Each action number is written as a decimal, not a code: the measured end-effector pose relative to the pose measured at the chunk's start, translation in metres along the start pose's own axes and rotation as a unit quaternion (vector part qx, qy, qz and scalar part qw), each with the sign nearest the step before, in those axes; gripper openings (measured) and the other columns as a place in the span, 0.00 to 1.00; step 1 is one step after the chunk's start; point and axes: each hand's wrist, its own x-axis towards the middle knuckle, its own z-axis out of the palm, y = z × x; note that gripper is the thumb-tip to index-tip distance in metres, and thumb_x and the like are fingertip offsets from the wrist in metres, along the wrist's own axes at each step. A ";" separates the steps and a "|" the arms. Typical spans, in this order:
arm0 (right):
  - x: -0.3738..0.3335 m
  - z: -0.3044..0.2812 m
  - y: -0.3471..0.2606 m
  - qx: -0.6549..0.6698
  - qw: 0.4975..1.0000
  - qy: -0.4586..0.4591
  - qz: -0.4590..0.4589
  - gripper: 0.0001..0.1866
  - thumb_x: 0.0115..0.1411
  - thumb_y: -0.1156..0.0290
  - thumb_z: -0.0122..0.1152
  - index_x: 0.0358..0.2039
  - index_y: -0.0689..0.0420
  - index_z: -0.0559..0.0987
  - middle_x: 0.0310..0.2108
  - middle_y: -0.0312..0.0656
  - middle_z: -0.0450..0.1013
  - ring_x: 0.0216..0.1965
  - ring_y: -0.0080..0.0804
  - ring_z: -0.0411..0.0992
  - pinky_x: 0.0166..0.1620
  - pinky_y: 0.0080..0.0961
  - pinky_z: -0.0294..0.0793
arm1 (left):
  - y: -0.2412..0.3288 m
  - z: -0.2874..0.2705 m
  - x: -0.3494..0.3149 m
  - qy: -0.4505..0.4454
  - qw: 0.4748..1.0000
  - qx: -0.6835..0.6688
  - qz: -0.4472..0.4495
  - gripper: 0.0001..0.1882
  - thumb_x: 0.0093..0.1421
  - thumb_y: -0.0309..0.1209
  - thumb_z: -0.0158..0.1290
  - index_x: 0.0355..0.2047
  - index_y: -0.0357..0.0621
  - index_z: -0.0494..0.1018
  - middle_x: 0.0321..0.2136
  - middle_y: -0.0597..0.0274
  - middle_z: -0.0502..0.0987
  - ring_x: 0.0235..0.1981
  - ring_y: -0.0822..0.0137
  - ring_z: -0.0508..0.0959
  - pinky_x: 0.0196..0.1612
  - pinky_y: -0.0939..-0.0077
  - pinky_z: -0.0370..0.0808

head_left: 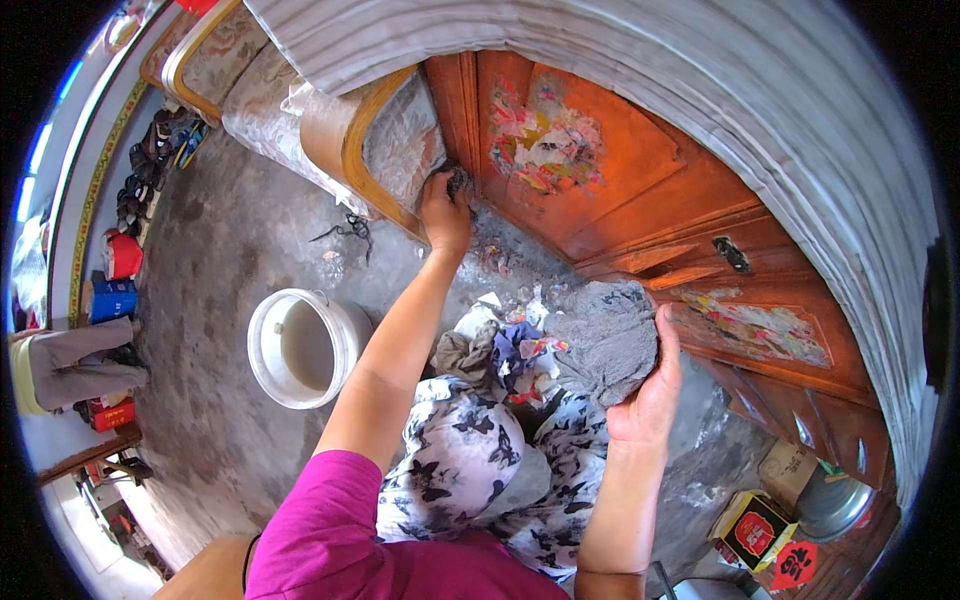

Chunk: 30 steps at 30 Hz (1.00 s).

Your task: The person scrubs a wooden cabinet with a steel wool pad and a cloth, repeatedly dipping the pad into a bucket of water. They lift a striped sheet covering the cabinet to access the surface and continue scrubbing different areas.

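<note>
My left hand (447, 212) reaches far out to the corner where the sofa meets the cabinet. Its fingers are closed around a small dark wad (458, 184), perhaps a scouring pad, mostly covered by the hand. Closer to me, my right hand (643, 392) grips a bunched grey cloth (605, 335) from its right side, in front of the cabinet. The reddish-brown wooden cabinet (630, 170) has torn remnants of coloured paper stuck to its panels. Below the grey cloth lie paper scraps and crumpled rags (512, 350) on the floor.
A white bucket (350, 330) of murky water stands left of my left forearm. The patterned sofa (400, 140) has a wooden armrest. A pale corrugated sheet (800, 120) covers the cabinet top. Boxes (755, 530) and a metal basin (835, 507) sit lower right. Another person's legs (85, 365) show at left.
</note>
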 end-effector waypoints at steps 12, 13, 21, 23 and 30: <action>-0.005 0.003 -0.003 -0.001 0.999 0.047 -0.014 0.23 0.67 0.52 0.63 0.51 0.57 0.82 0.50 0.40 0.81 0.50 0.36 0.79 0.56 0.38 0.77 | 0.051 0.052 -0.101 -0.136 0.983 0.015 -0.120 0.16 0.61 0.29 0.59 0.49 0.45 0.72 0.50 0.42 0.76 0.49 0.34 0.76 0.50 0.47 0.75; -0.004 0.004 -0.002 -0.001 0.999 0.043 -0.013 0.23 0.67 0.52 0.63 0.51 0.57 0.81 0.50 0.40 0.81 0.50 0.37 0.79 0.56 0.38 0.77 | 0.051 0.046 -0.102 -0.190 0.979 0.011 -0.068 0.16 0.60 0.29 0.59 0.49 0.45 0.72 0.50 0.43 0.76 0.49 0.35 0.76 0.50 0.47 0.75; -0.005 -0.002 -0.007 0.037 0.995 0.084 -0.025 0.22 0.68 0.52 0.61 0.52 0.57 0.80 0.52 0.40 0.80 0.52 0.38 0.78 0.57 0.40 0.76 | 0.000 0.042 -0.066 -0.042 0.969 0.006 -0.242 0.19 0.58 0.29 0.61 0.50 0.45 0.72 0.47 0.45 0.76 0.49 0.41 0.76 0.51 0.50 0.74; -0.007 -0.007 -0.010 0.052 0.993 0.100 -0.043 0.22 0.67 0.52 0.61 0.52 0.56 0.81 0.52 0.40 0.79 0.53 0.40 0.78 0.57 0.43 0.76 | 0.004 0.049 -0.067 -0.057 0.977 0.047 -0.200 0.19 0.58 0.28 0.61 0.50 0.44 0.72 0.46 0.44 0.75 0.48 0.41 0.77 0.50 0.49 0.74; -0.004 -0.014 -0.013 0.058 0.992 0.106 -0.039 0.23 0.67 0.51 0.61 0.53 0.55 0.80 0.53 0.40 0.79 0.55 0.42 0.77 0.59 0.45 0.75 | 0.074 0.062 -0.144 -0.217 0.972 0.021 -0.092 0.18 0.58 0.29 0.61 0.49 0.45 0.71 0.47 0.42 0.74 0.46 0.37 0.77 0.48 0.46 0.76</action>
